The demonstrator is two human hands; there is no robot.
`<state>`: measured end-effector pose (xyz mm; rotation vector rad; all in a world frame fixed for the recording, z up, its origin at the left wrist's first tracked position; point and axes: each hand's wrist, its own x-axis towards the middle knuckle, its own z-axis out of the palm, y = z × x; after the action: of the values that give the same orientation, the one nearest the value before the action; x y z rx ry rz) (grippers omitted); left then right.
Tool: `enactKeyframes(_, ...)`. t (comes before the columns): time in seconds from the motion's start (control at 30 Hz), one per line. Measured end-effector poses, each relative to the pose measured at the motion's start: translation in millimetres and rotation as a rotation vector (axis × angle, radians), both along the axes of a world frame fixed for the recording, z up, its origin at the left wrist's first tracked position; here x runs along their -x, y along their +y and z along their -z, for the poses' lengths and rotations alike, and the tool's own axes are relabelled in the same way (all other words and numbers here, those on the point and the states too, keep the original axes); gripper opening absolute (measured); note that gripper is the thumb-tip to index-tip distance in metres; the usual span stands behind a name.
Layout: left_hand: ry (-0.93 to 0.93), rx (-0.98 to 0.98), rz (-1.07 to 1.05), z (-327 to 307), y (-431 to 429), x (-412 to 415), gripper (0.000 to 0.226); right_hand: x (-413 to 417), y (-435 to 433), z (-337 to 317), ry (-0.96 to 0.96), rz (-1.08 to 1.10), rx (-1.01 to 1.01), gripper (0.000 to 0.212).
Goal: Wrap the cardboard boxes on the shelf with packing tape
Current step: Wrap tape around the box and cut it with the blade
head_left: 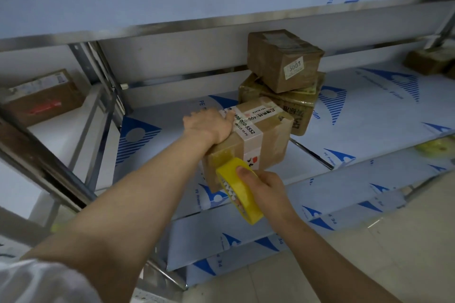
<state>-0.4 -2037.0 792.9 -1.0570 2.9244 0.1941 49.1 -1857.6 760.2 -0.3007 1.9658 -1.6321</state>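
Midway through one wrap, by my reading: I had the box at the front edge of the shelf, just ahead of a stack of two more boxes. The left hand sat on the box's top at its near-left corner. Its palm was down, its thumb touched the printed label, and its fingers bent over the far-left edge with their tips out of sight. I took that as a hold, not a flat press. The right hand was clenched round the yellow roll, thumb on the outer face at the top, fingers through the core and only glimpsed inside it. The roll stood against the lower near face of the box. A glossy strip ran from it up that face.

To do this step well, I judged, the roll wanted holding close to the cardboard and pulling at an even tension, so the strip would lie flat without wrinkles or bubbles. The left hand needed to pin the box hard, since the pull could drag it off the shelf's lip. The strip was best run square to the box's edge. The left fingers would have to lift clear before the roll came over the top, or they would be taped down with it.
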Motion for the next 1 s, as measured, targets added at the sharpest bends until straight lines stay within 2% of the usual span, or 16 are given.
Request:
enactKeyframes(0.13, 0.028, -0.129, -0.010, -2, -18, 10, 0.062, -4, -3, 4, -0.012, -0.023, 0.029, 0.057)
enactKeyframes(0.23, 0.021, -0.124, -0.033, -4, -20, 15, 0.057, -2, -4, 4, -0.073, 0.039, 0.020, 0.051)
enactKeyframes(0.33, 0.057, -0.107, -0.038, 1, -18, 14, 0.068, 0, -3, 8, -0.078, 0.044, 0.004, 0.054)
enactKeyframes(0.4, 0.140, -0.014, -0.039, 1, -13, 8, 0.071, -2, -2, 7, -0.089, 0.047, 0.004, 0.049)
enactKeyframes(0.47, 0.204, 0.234, 0.010, -6, -3, -5, 0.067, -3, -1, 4, -0.124, 0.048, 0.018, 0.044)
enactKeyframes(0.5, 0.171, 0.279, 0.057, -9, 2, -11, 0.069, -2, 0, 2, -0.128, 0.046, 0.018, 0.043)
enactKeyframes(0.6, -0.031, 0.058, 0.181, -6, 12, -32, 0.100, 1, -2, 1, -0.149, 0.041, 0.039, 0.032)
enactKeyframes(0.67, -0.090, 0.029, 0.275, 2, 12, -46, 0.116, -1, -4, -1, -0.177, 0.040, 0.059, 0.029)
enactKeyframes(0.83, -0.028, 0.113, 0.416, 0, -3, -45, 0.106, -5, -16, -13, -0.180, 0.006, 0.075, 0.028)
enactKeyframes(0.9, 0.084, 0.172, 0.418, 6, -3, -52, 0.103, -5, -21, -15, -0.158, -0.011, 0.069, 0.023)
enactKeyframes(1.0, 0.247, 0.042, 0.405, 17, -11, -65, 0.097, -4, -23, -17, -0.162, -0.017, 0.061, 0.024)
